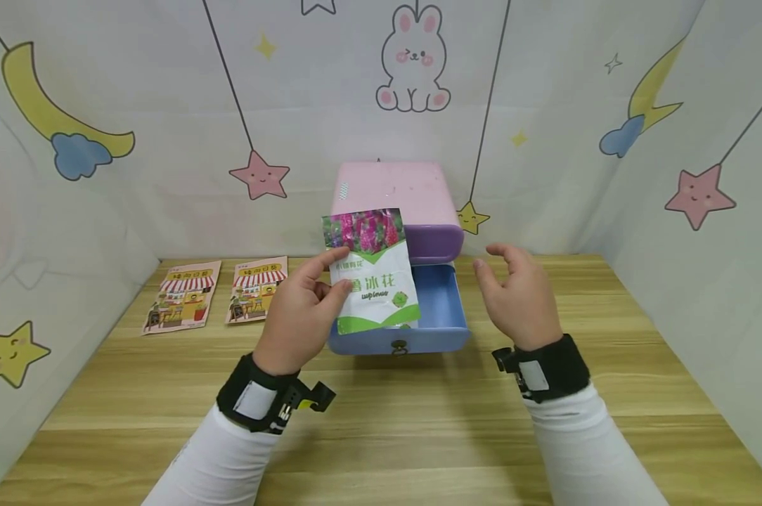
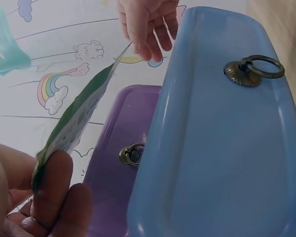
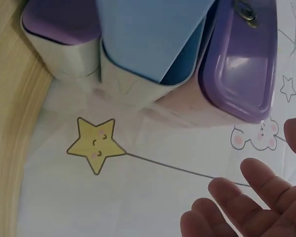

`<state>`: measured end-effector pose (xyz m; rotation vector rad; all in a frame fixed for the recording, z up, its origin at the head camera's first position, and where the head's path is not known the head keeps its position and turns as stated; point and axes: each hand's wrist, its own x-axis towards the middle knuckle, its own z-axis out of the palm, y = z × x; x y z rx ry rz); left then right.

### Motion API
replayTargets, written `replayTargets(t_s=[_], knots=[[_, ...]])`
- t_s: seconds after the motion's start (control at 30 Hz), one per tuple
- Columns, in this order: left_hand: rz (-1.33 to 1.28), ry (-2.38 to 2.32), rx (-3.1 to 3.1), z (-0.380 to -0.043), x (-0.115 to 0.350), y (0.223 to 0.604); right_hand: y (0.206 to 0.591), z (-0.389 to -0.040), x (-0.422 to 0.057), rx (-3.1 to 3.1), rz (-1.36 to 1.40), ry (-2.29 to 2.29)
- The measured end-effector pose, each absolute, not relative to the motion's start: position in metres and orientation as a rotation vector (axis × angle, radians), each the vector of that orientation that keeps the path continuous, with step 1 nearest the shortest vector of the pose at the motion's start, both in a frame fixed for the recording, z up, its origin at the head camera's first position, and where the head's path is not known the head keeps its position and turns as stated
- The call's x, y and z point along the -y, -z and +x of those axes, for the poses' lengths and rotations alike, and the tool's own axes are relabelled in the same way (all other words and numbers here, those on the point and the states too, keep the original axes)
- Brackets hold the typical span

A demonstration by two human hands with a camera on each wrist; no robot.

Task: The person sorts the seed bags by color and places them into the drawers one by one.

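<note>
My left hand (image 1: 301, 316) pinches a white and green seed packet (image 1: 375, 281) by its left edge, thumb in front. Pink flowers are printed across its top. The packet is tilted above the pulled-out blue drawer (image 1: 431, 341) and hides part of it. A bit of something white and green shows at the drawer's front, below the packet; what it is I cannot tell. To the right of the drawer, my right hand (image 1: 523, 299) hangs in the air with relaxed fingers, holding nothing. The left wrist view catches the packet (image 2: 81, 111) nearly edge-on.
Behind the packet stands a small cabinet with a pink top (image 1: 394, 186) and a closed purple drawer (image 1: 438, 244). Another purple drawer (image 3: 64, 22) is lower down. Two illustrated packets, one farther left (image 1: 181, 296) and one nearer (image 1: 254, 289), lie on the wooden table (image 1: 419, 436).
</note>
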<state>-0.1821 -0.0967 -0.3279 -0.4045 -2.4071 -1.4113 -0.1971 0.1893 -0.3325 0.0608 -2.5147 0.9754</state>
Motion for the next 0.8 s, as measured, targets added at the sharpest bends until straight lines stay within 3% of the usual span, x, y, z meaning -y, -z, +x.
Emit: replayTargets(t_s=[0.8], knots=[[-0.428, 1.475, 2.510, -0.182, 0.100, 0.329, 0.344, -0.209, -0.204, 2.780, -0.013, -0.844]])
